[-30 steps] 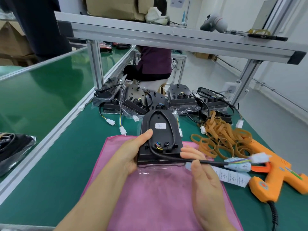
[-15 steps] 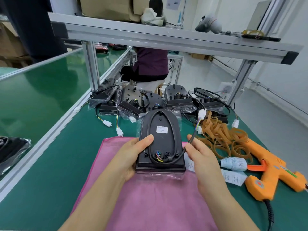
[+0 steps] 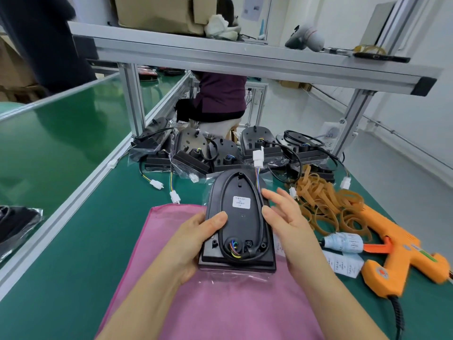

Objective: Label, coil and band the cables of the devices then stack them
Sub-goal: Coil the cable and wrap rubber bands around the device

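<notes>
Head view: device (image 3: pixel 241 217) runs lengthwise, rounded end pointing away.

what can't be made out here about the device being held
Head view only:
- Print on the white label of the device: too small and blurred.
- Front face of the device: turned down toward the pink cloth.
- Fingers of the left hand: hidden under the device; only the thumb shows.
- Where the glue gun cord runs: cut off by the bottom edge.
</notes>
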`<state>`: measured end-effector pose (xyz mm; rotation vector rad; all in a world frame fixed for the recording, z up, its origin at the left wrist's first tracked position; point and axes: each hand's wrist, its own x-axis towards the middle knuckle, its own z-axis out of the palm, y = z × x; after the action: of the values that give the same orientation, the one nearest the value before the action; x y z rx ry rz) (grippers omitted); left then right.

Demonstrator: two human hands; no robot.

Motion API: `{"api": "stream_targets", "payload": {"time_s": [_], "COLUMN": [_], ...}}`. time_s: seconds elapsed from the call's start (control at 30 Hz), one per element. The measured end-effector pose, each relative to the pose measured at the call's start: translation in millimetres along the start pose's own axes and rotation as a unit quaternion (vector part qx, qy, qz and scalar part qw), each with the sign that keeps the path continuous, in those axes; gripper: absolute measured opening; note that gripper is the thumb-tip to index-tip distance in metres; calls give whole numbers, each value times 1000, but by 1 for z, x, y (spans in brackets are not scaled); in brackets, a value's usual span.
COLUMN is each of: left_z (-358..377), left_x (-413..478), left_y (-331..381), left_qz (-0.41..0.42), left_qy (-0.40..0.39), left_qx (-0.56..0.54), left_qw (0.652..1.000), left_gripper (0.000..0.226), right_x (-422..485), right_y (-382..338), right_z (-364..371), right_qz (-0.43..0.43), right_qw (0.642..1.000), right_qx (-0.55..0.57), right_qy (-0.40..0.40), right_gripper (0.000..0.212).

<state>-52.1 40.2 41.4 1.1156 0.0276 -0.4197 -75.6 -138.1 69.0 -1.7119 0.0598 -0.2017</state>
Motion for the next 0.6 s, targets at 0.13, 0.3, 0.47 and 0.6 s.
{"api": "stream_targets", "payload": {"time_s": [0.13, 0.3, 0.47, 0.6], "left_z": [-1, -9, -19, -3], "left_x": [-2, 1, 11, 28], "left_y": [-2, 0, 11, 31], "left_qz": [-9, -54, -93, 87], "left_qy": [7, -17, -50, 99], "left_qx": [17, 72, 189, 432], "left_qw": [1000, 996, 976, 892], "left_gripper": [54, 64, 66, 53], "right_x": [5, 8, 14, 21], "right_y": [3, 15, 28, 33], "right_z": [-3, -2, 6, 11], "right_qz": [158, 248, 286, 297], "right_qw": [956, 903, 898, 900], "right_qx": [243, 326, 322, 315], "right_qy": [-52, -128, -85, -58], "right_gripper": [46, 35, 42, 30]}}
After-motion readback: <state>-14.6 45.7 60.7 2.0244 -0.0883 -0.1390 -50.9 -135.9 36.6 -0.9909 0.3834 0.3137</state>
